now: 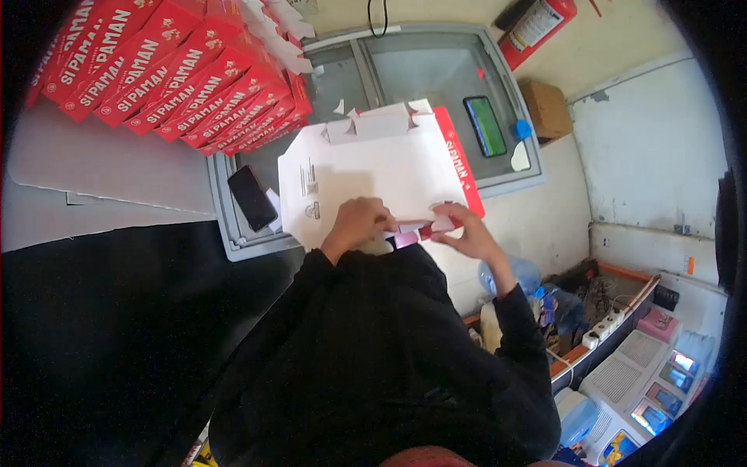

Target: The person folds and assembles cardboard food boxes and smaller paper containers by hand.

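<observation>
A partly folded cardboard box [373, 167], white inside with a red printed side on the right, lies on the glass-topped freezer. At its near edge, my left hand [359, 223] is closed on the folded flap. My right hand [469, 232] pinches the same edge farther right, thumb below and fingers above. Between the hands the flap shows white, pink and red. The flap on the far side stands partly raised, with small tabs.
Red folded boxes [179, 74] are stacked at the upper left. A dark phone [252, 198] lies left of the box; another phone [485, 126] with a green screen lies right. A blue cap [521, 129], a brown carton [546, 109] and a fire extinguisher [537, 29] are at the upper right.
</observation>
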Demonstrator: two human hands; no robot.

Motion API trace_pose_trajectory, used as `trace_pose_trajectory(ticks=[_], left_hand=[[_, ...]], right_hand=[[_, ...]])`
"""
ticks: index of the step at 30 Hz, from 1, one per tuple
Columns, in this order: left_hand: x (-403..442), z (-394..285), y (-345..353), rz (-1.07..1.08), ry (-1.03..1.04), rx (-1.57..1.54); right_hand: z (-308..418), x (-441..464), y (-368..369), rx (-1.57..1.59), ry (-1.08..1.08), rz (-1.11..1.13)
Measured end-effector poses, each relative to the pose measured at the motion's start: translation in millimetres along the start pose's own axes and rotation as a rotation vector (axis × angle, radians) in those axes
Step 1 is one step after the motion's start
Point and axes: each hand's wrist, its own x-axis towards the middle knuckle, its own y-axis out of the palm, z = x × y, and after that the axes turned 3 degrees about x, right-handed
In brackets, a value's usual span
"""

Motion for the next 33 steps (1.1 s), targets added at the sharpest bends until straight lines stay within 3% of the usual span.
trace_pose_trajectory(ticks=[2,4,7,10,13,17,20,26,32,33], left_hand=[[-3.5,0.3,-7.9,0.050,-0.070,-0.127],[-0.7,6.0,-12.9,0.113,-0.102,-0.175],[3.7,24.3,-7.2,0.282,-0.219,-0.580],[0.6,14.3,8.0,0.071,-0.045,-0.193],[-6.2,-5.1,5.5,0.034,0.057,-0.030],[12.4,13.4,-11.4,0.307,-0.060,-0.249],[17.4,20.4,-6.3,0.108,-0.030,-0.126],[-7.2,13.7,24.9,-0.309,-0.004,-0.359],[-17.3,4.6,35.1,-0.673,0.431,0.043],[-15.9,2.9,32.1,-0.690,0.401,0.017]], right_hand=[[1.1,-2.4,-5.0,0.202,0.143,0.041],[6.9,-2.6,-8.5,0.233,0.117,0.037],[14.2,-3.0,-15.2,0.252,0.111,0.024],[9.3,-3.9,-12.9,0.287,0.116,0.021],[1.0,-5.5,-11.0,0.280,0.112,0.064],[7.1,-5.3,-15.4,0.310,0.108,0.122],[3.3,-6.2,-20.5,0.362,0.110,0.158],[6.3,-8.6,-17.4,0.357,-0.032,0.071],[7.3,-13.3,-15.5,0.473,0.031,0.064],[9.5,-13.6,-16.5,0.502,0.043,0.063]])
